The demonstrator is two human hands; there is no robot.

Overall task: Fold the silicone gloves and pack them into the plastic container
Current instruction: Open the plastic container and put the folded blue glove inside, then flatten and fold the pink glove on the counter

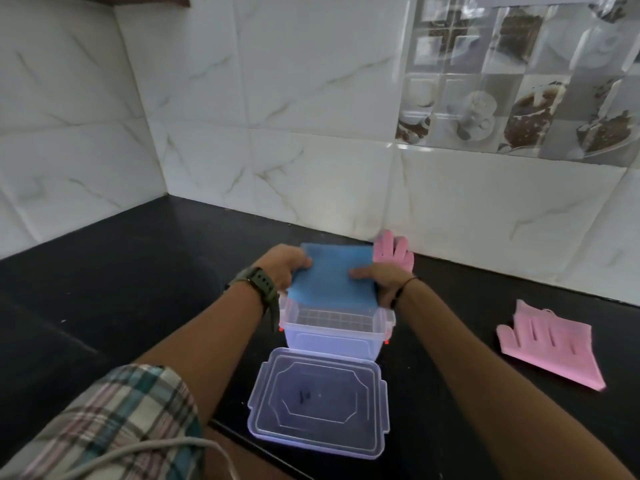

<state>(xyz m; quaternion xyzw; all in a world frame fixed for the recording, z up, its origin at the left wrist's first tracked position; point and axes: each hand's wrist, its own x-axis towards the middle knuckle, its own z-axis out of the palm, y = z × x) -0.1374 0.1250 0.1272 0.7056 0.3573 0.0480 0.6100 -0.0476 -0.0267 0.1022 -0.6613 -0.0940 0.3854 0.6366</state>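
I hold the folded blue glove (331,273) with both hands just above the open plastic container (334,336), in the middle of the frame. My left hand (285,263) pinches its left edge, thumb on top, and my right hand (379,280) grips its right edge, with the thumb pressed flat on the upper face; both grips are closed on the glove. The glove is tilted, and its near edge seems to touch the far rim of the container, though I cannot tell this for sure. The clear lid (317,401) lies on the black table (121,271) just in front of the container. One pink glove (550,344) lies flat at the right of the frame, well apart, and another pink glove (394,251) shows its fingers behind my right hand, near the tiled wall (311,116). I judge the silicone to be light, soft and springy, so the fold will want to open when released. It looks not slippery. Holding the two side edges seems right, and I should press it down flat inside before I let go.
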